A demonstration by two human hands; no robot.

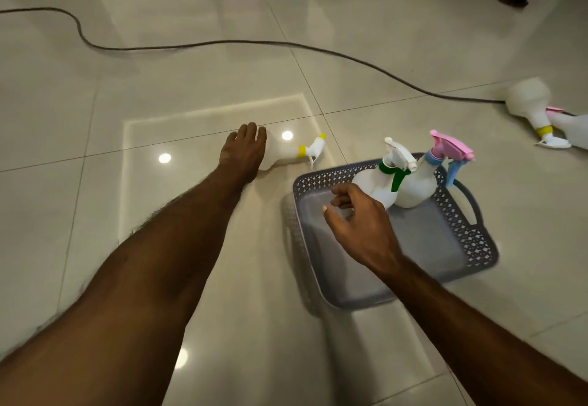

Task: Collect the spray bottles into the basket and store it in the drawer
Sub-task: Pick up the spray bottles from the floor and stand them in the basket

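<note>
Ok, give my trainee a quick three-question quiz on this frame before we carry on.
1. True or false: two spray bottles stand upright in the grey basket.
2. What does the left hand rest on? A) the cable B) a yellow-collared bottle lying on the floor C) the basket rim
3. Fill in: the right hand hovers over the basket holding ____.

Key: 1 true, the green-collared bottle and the pink-topped bottle; 2 B, the yellow-collared bottle; 3 nothing.
</note>
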